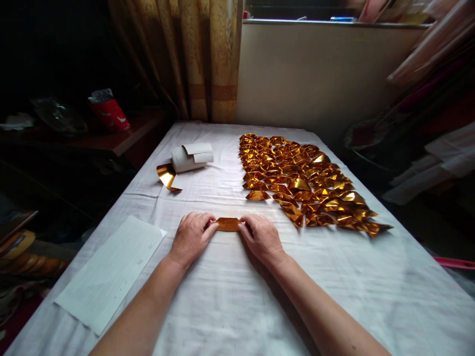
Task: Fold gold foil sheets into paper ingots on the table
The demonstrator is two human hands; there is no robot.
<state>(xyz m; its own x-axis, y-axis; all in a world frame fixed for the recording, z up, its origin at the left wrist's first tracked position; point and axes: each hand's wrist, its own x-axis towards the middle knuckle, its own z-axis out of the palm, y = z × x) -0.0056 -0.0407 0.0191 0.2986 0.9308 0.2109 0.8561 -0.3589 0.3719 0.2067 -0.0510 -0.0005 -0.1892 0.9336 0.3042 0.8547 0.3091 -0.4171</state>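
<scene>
A small folded strip of gold foil paper (227, 224) lies on the white cloth of the table (230, 296). My left hand (191, 237) pinches its left end with curled fingers. My right hand (260, 238) pinches its right end the same way. Both hands rest on the cloth near the middle of the table.
Several folded gold foil pieces (300, 180) lie in rows at the right back. A white paper roll (191, 156) with a gold foil tail (166, 175) sits at the left back. A white sheet (111, 269) lies at the left front. A red packet (110, 112) stands on a dark side shelf.
</scene>
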